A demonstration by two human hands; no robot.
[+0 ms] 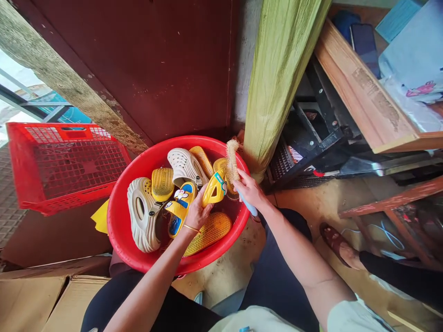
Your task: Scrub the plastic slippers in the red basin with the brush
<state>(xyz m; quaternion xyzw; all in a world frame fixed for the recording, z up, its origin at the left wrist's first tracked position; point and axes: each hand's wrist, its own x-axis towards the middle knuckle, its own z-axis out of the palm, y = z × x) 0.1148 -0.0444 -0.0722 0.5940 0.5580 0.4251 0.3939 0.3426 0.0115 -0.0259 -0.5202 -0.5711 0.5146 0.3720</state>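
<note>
Over the red basin (119,230): left hand (197,213) grips yellow sandal (214,189); right hand (249,191) closed on brush (232,161). Advise firm grip, short strokes.

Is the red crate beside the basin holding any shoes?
No. The red crate shows only its bare mesh floor, while the shoes all lie in the red basin next to it.
</note>
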